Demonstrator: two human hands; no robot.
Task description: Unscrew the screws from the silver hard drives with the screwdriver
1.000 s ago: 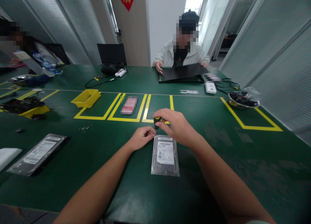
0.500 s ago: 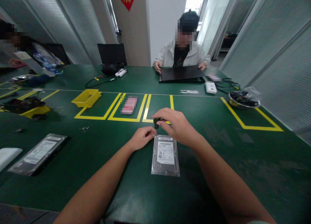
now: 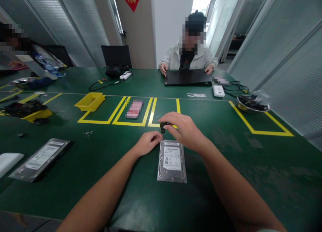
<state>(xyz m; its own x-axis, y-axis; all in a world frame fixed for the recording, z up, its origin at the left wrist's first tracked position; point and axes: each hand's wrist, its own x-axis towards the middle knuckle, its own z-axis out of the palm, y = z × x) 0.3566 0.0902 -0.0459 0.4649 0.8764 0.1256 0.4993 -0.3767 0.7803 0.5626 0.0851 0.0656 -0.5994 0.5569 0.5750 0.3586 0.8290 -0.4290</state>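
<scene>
A silver hard drive [image 3: 172, 163] with a white label lies flat on the green table in front of me. My right hand [image 3: 184, 126] is closed round the dark handle of a short screwdriver [image 3: 163, 127], held upright. Its thin shaft points down at the drive's far left corner. Beside that corner, my left hand [image 3: 149, 142] rests with thumb and fingers pinched together close to the screwdriver's tip. Whatever is between those fingertips is too small to make out.
On the left lie a second hard drive [image 3: 41, 160], a white object [image 3: 10, 161] and small scattered screws [image 3: 88, 133]. Yellow bins [image 3: 90, 102], a pixelated pink object [image 3: 135, 109] and a metal bowl [image 3: 253, 106] stand farther back. Across the table a person holds a black panel [image 3: 188, 77].
</scene>
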